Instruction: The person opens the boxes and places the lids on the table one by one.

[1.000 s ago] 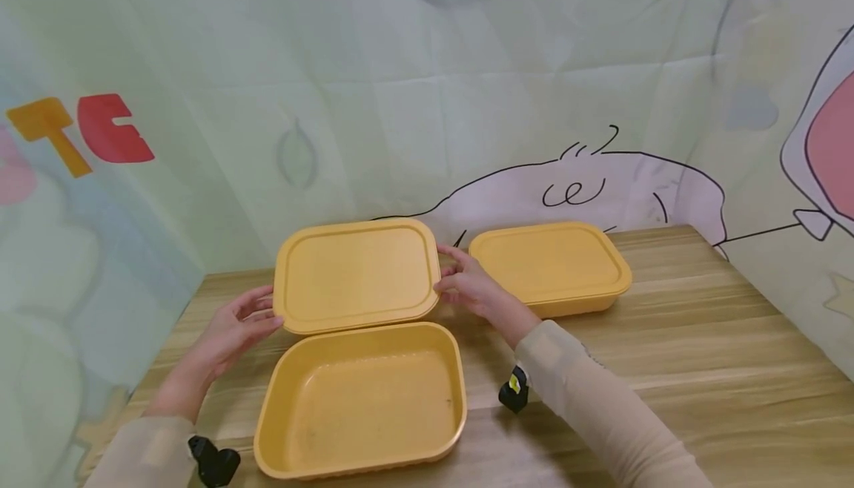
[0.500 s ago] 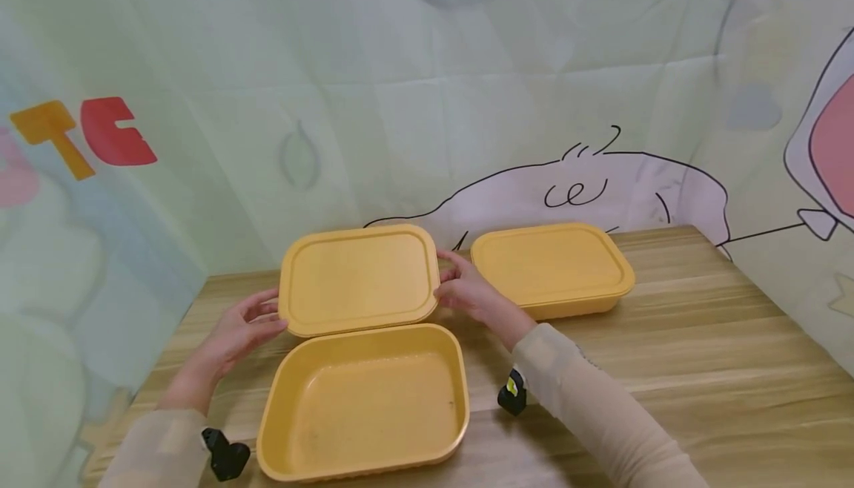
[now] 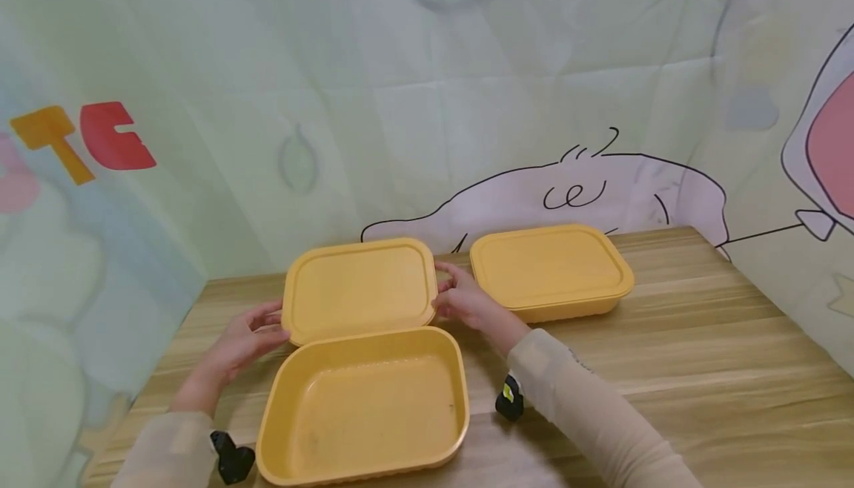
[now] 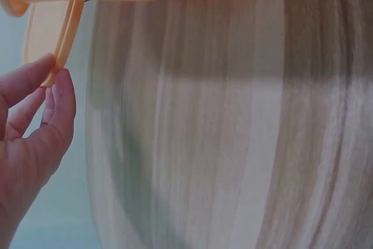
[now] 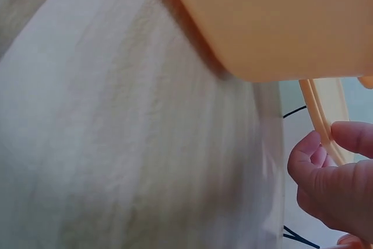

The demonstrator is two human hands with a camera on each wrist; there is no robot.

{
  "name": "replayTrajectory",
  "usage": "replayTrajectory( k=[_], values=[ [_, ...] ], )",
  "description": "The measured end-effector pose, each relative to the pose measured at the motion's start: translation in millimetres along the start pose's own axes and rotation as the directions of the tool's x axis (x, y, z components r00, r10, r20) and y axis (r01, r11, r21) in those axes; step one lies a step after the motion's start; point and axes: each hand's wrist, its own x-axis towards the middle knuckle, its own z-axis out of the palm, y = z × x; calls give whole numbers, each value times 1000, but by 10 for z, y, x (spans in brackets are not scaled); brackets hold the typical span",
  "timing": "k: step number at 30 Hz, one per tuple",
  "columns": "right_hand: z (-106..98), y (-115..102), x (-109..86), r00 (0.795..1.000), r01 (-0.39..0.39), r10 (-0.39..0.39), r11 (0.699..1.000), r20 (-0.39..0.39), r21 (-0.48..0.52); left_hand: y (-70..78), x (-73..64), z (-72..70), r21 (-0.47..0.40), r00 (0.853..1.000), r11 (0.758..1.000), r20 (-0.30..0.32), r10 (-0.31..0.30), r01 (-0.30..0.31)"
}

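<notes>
A yellow rectangular lid [image 3: 360,288] with rounded corners is held between my two hands behind an uncovered yellow food container [image 3: 363,414]. My left hand [image 3: 242,343] pinches the lid's left edge between thumb and fingers; the left wrist view shows the thin lid rim [image 4: 68,36] in that grip. At the opposite edge, my right hand [image 3: 467,299] pinches the lid the same way, its fingers [image 5: 306,150] on the rim in the right wrist view. The lid leans at a slant, its near edge right at the container's far rim. Nothing lies inside the container.
A second yellow container [image 3: 550,269] with its lid on stands to the right, close to my right hand. The wood-grain table [image 3: 694,340] ends at a printed cloth backdrop [image 3: 373,102] behind and at the left.
Both hands have lowered the lid slightly, its far edge dropping and tipping toward flatter behind the container. The two containers have stayed in place.
</notes>
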Motion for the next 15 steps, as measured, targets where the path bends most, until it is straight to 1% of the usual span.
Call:
replayTrajectory(
  k=[4,9,15],
  values=[
    [-3,55,8,1000,-17,17,1000,0,-16,-22,7,9,-3,1000,1000,20,-8,8],
    [10,118,21,999,-38,38,999,4,-9,-56,8,15,5,998,999,45,-44,44],
    [15,127,22,997,-71,71,997,-6,-5,-70,19,50,37,998,998,45,-53,52]
  ],
)
